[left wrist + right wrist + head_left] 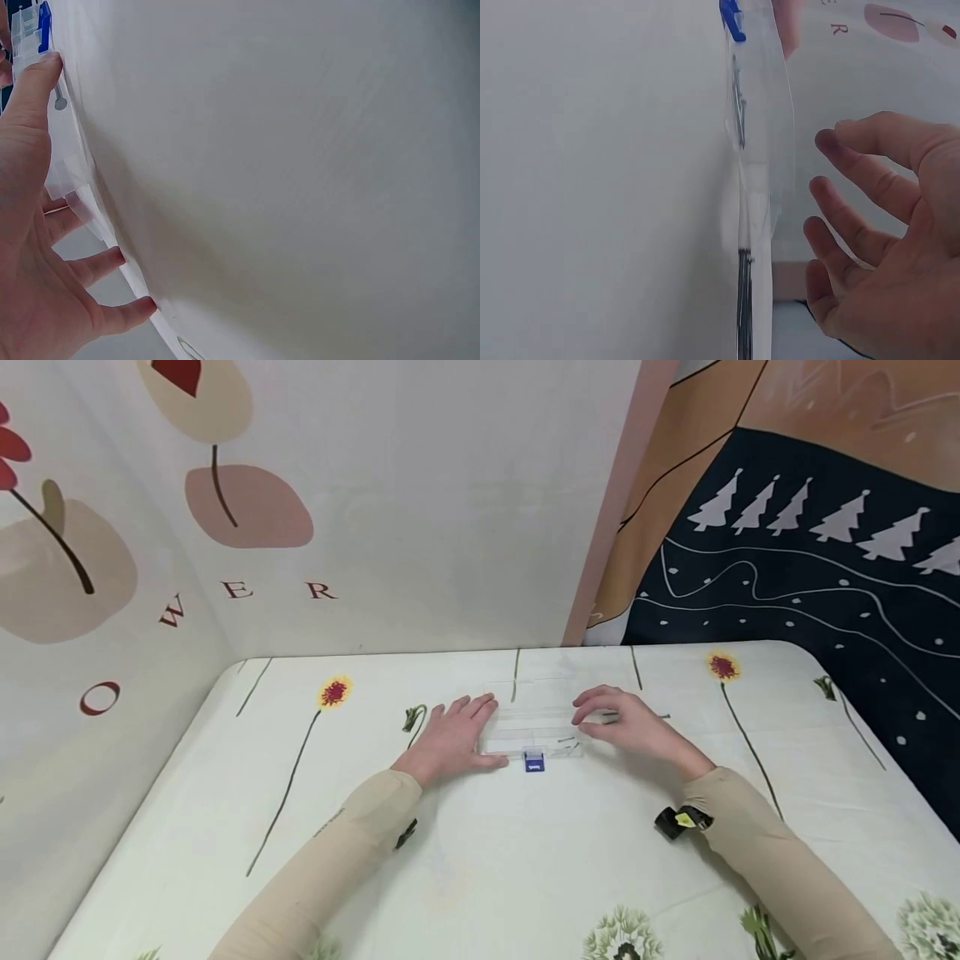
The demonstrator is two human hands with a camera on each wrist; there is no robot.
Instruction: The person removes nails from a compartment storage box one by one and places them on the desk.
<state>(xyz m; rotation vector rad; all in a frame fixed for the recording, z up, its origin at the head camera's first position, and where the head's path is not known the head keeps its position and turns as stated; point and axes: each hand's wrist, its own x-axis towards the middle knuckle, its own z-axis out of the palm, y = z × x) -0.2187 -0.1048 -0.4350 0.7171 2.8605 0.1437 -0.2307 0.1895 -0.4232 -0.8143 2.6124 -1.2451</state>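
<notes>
A clear plastic compartment box (517,718) lies on the table, a blue latch (534,762) at its front edge. Several thin metal nails (567,745) show in its front right part. My left hand (453,735) rests along the box's left side, fingers spread and thumb at the front edge. In the left wrist view a nail with a flat round head (60,103) shows through the plastic by the thumb. My right hand (626,718) hovers beside the right end, fingers loosely bent, thumb and index tip close together with nothing visible between them. Dark metal rods (745,300) lie below it.
A white cloth with printed flowers covers the table (450,877). Behind stands a pale printed curtain (450,527). A dark cloth with white trees (810,568) hangs at the right, beyond the table's rounded corner. Wrist-worn black devices (678,821) sit on the sleeves.
</notes>
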